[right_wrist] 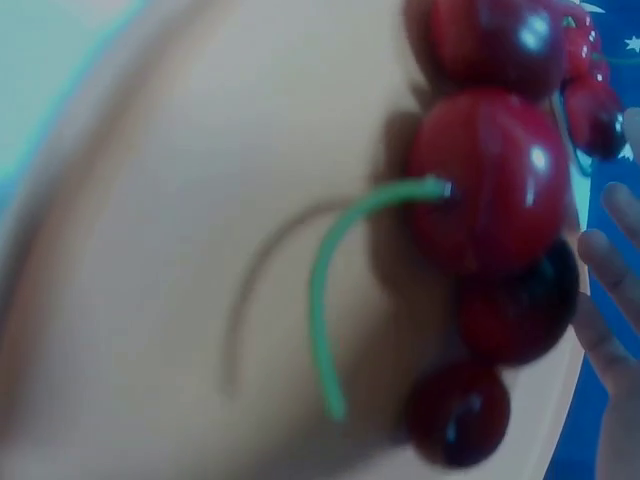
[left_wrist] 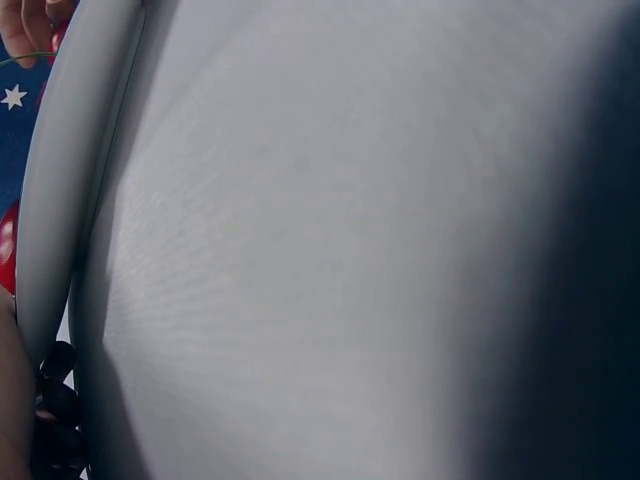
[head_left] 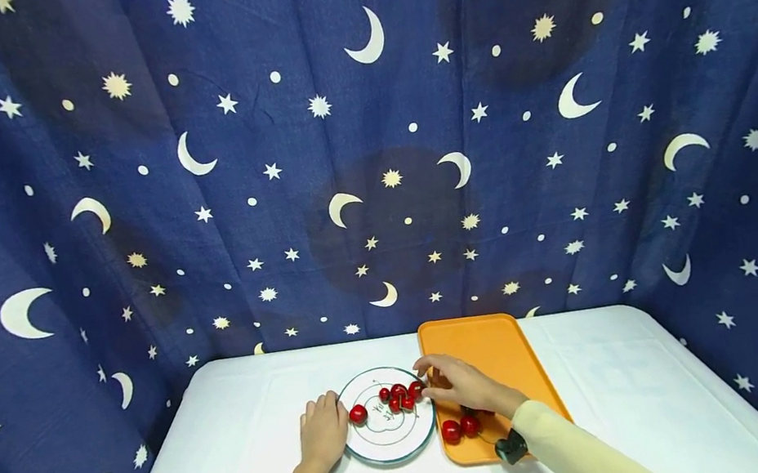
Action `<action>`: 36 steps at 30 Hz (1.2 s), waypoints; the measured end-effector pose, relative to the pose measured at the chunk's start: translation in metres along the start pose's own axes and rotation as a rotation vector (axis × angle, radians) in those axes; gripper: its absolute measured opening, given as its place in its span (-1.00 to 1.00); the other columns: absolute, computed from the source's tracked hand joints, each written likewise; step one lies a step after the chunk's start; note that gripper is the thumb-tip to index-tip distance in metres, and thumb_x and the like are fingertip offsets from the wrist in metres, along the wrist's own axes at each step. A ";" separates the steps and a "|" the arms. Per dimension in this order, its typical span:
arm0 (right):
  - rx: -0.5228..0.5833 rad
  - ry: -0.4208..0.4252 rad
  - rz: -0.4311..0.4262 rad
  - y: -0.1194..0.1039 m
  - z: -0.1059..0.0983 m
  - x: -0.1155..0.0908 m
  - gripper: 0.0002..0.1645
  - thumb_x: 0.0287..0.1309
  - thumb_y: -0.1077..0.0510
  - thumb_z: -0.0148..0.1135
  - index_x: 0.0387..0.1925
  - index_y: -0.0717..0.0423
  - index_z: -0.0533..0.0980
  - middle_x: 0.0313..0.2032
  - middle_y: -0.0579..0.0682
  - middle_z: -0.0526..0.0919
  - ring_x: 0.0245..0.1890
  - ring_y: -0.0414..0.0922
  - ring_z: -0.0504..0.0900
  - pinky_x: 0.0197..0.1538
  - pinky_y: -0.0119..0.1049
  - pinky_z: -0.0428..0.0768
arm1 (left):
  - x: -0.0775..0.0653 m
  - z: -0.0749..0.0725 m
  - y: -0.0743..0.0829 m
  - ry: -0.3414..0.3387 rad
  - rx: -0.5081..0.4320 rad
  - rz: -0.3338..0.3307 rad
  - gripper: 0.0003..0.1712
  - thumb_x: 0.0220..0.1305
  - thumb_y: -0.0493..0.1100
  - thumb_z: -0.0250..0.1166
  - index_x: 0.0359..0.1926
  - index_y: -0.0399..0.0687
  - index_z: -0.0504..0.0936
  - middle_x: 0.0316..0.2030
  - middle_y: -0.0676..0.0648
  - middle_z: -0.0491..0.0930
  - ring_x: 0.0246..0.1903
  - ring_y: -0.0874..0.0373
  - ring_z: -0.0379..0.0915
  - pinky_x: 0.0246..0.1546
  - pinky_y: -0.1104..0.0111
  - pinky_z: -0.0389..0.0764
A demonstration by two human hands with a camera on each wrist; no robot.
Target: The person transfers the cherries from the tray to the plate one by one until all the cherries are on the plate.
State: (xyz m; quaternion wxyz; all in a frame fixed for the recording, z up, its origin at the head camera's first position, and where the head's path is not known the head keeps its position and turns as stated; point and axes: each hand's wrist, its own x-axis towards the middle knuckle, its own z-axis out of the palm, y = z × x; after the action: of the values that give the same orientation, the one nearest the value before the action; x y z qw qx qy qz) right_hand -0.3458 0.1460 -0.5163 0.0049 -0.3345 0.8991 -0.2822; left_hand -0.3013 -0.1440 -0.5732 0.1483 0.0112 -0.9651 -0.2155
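Head view: I have the left hand (head_left: 322, 431) against the plate (head_left: 386, 456) rim, its grip I cannot tell. Right hand (head_left: 463, 383): thumb and forefinger apart; plate cherries (head_left: 399, 392) between both hands, one right at its fingertips. Orange tray (head_left: 480, 344) beneath it, tray cherries (head_left: 451, 431) on its near side.

Left wrist: mostly pale blur.

Right wrist: tray cherries beside spread fingers, one trailing a green stem (right_wrist: 320, 290).

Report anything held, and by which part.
Left hand rests at the left rim of the plate; right hand is at its rightmost cherry. Whether either grips cannot be told.
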 end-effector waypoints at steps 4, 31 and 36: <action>0.017 0.002 -0.017 0.006 -0.006 -0.004 -0.53 0.40 0.02 0.26 0.23 0.13 0.47 0.03 0.07 0.67 -0.15 -0.04 0.58 -0.05 -0.27 0.57 | -0.001 -0.002 0.002 0.008 -0.004 0.000 -0.74 0.53 -0.10 0.04 -0.06 -0.16 0.56 -0.21 -0.12 0.61 -0.25 0.03 0.29 -0.23 0.21 0.28; -0.008 -0.182 0.055 0.045 -0.051 -0.043 -0.54 0.32 -0.07 0.34 0.09 0.13 0.56 -0.05 0.01 0.68 -0.15 -0.07 0.59 -0.02 -0.31 0.60 | -0.002 -0.002 0.002 0.006 -0.016 -0.002 -0.71 0.52 -0.11 0.03 0.00 -0.20 0.57 -0.15 -0.17 0.63 -0.23 0.00 0.30 -0.23 0.20 0.27; 0.011 -0.199 0.047 0.043 -0.050 -0.047 -0.58 0.33 -0.06 0.33 0.07 0.12 0.57 -0.04 0.01 0.69 -0.13 -0.07 0.59 -0.01 -0.32 0.58 | -0.004 0.000 0.004 0.048 -0.021 0.018 -0.74 0.49 -0.12 0.05 -0.05 -0.20 0.57 -0.19 -0.17 0.62 -0.25 0.00 0.30 -0.25 0.20 0.27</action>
State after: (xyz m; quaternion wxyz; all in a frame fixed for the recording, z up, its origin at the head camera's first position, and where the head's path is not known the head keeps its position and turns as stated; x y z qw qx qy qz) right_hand -0.3444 0.2262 -0.5045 0.1024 -0.3398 0.9002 -0.2523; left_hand -0.2969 -0.1406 -0.5725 0.1733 0.0061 -0.9590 -0.2242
